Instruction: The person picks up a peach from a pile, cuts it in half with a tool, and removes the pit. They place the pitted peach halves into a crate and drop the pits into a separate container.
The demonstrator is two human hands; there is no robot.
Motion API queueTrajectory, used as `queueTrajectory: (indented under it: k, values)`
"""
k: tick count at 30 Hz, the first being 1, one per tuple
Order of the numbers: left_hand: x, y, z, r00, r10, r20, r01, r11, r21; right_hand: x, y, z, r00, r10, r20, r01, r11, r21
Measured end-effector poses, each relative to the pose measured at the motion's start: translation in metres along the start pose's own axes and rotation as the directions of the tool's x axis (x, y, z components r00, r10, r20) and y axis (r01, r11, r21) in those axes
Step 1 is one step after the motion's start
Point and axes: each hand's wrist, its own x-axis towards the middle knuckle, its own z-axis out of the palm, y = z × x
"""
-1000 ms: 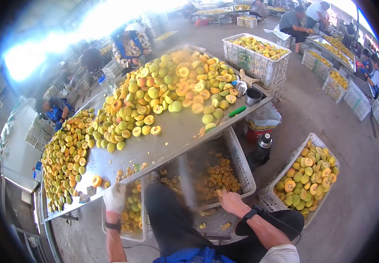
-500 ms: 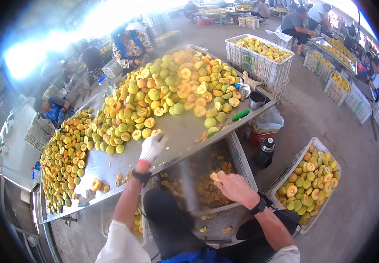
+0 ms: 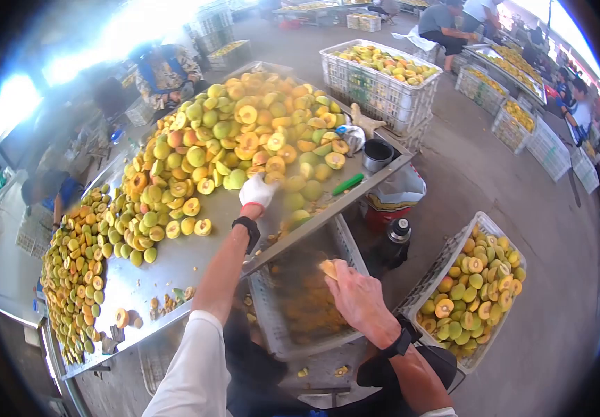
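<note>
My left hand, in a white glove, reaches to the near edge of a heap of halved peaches on the metal table. Its fingertips are partly hidden among the fruit, so their grip does not show. My bare right hand is closed on a small pale-orange piece, whose kind I cannot make out. It is held over a plastic crate below the table edge. Blurred orange-brown scraps lie in that crate.
A green-handled tool and a dark cup stand near the table's right corner. A black flask is beside a crate of peaches on the floor. Another full crate stands behind. Several people work at other tables.
My left hand has moved forward from over the bare tabletop to the peach heap. My right hand stays over the crate, still holding the pale-orange piece. The view has shifted to the right.
</note>
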Motion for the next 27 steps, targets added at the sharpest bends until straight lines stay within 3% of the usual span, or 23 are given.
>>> queueTrajectory:
  k: [4, 7, 13, 18, 21, 25, 27]
  values:
    - [0.003, -0.010, -0.010, 0.983, 0.169, 0.077, -0.157, 0.978, -0.134, -0.003, -0.003, -0.010, 0.998, 0.047, 0.046, -0.048, 0.998, 0.030]
    - [-0.048, 0.049, -0.070, 0.942, -0.185, 0.280, 0.308, 0.805, -0.507, -0.002, -0.011, -0.015, 0.999, 0.032, 0.024, -0.033, 0.996, 0.078]
    - [-0.145, 0.097, -0.150, 0.950, -0.050, 0.309, 0.232, 0.774, -0.590, -0.001, -0.044, -0.002, 0.965, -0.118, -0.236, 0.182, 0.945, 0.272]
    - [-0.233, 0.135, -0.165, 0.931, 0.035, 0.363, 0.334, 0.316, -0.888, -0.007, -0.074, -0.010, 0.970, -0.114, -0.215, 0.192, 0.900, 0.391]
    - [-0.254, 0.145, -0.159, 0.942, 0.062, 0.330, 0.312, 0.197, -0.929, -0.011, -0.074, -0.008, 0.987, -0.123, -0.102, 0.150, 0.933, 0.327]
    - [-0.261, 0.162, -0.161, 0.959, 0.102, 0.266, 0.262, 0.050, -0.964, -0.014, -0.073, -0.002, 0.986, -0.108, -0.127, 0.142, 0.943, 0.300]
    - [-0.263, 0.174, -0.159, 0.979, 0.049, 0.199, 0.202, -0.054, -0.978, -0.012, -0.071, 0.003, 0.981, -0.110, -0.158, 0.155, 0.940, 0.304]
